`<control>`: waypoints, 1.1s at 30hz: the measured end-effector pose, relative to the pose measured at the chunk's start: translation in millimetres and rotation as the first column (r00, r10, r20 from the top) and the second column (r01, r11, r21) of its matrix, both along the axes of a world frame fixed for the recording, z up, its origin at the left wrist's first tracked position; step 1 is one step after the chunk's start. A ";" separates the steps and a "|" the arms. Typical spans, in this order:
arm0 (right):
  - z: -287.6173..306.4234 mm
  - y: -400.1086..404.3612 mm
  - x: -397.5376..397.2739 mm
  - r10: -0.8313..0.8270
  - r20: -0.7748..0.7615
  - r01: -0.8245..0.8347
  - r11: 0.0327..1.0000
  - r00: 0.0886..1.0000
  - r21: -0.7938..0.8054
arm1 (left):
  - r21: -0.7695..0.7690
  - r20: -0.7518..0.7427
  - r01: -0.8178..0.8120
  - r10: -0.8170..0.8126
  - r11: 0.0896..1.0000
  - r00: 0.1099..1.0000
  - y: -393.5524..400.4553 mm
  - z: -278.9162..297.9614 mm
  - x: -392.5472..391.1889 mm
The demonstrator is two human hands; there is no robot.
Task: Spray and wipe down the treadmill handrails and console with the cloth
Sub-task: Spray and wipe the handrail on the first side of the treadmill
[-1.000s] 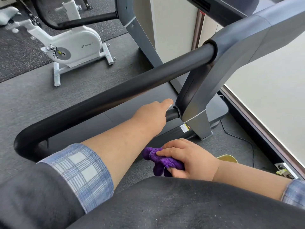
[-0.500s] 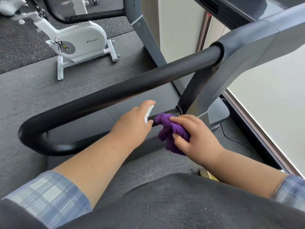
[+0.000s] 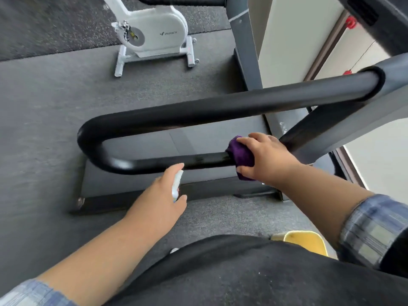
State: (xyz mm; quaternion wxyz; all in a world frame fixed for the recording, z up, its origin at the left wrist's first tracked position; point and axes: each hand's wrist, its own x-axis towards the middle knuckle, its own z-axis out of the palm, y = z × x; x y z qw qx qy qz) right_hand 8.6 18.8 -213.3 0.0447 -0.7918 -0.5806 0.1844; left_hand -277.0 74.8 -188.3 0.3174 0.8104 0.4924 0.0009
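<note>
Floor [image 3: 44, 129]: dark grey matting, speckled farther back.
Exercise bike [image 3: 152, 34]: white, standing on the floor at the far side, well apart from the person.
Handrail [image 3: 198, 111]: a black tube bent into a U lying on its side, the bend at the left; the upper bar runs right into the grey treadmill upright [image 3: 344, 129], the lower bar runs back toward the same upright.
Left hand [image 3: 163, 195]: fingers curled around a small white spray bottle [image 3: 176, 184], index finger stretched along its top; it sits just below the lower bar, near it, and I cannot tell whether they touch.
Treadmill deck [image 3: 198, 140]: flat grey surface seen through the loop of the handrail.
Cloth [image 3: 240, 154]: purple, bunched, wrapped around the right part of the lower bar.
Right hand [image 3: 267, 157]: closed over the cloth, fingers above and thumb beneath, pressing it onto the bar.
Sleeves: blue plaid cuffs pushed up both forearms.
Yellow object [image 3: 306, 241]: on the floor by the person's dark clothing, partly hidden.
</note>
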 end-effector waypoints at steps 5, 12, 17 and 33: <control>-5.0 14.2 -11.3 0.094 0.054 -0.097 0.994 0.994 0.042 | -0.073 -0.041 -0.042 0.039 0.996 0.998 -3.6 -5.0 -10.5; -1.5 60.5 -105.0 0.291 0.027 -0.291 0.943 0.956 0.164 | -0.187 -0.109 0.010 -0.031 0.982 0.994 -11.4 -13.1 -23.8; -2.5 58.9 -95.1 0.268 0.039 -0.271 0.952 0.963 0.143 | -0.190 -0.113 0.057 -0.080 0.980 0.990 -7.5 -12.0 -22.7; -9.2 82.7 -147.3 0.263 0.031 -0.260 0.923 0.964 0.282 | -0.132 -0.045 0.017 -0.023 0.991 0.999 16.8 -11.7 -92.0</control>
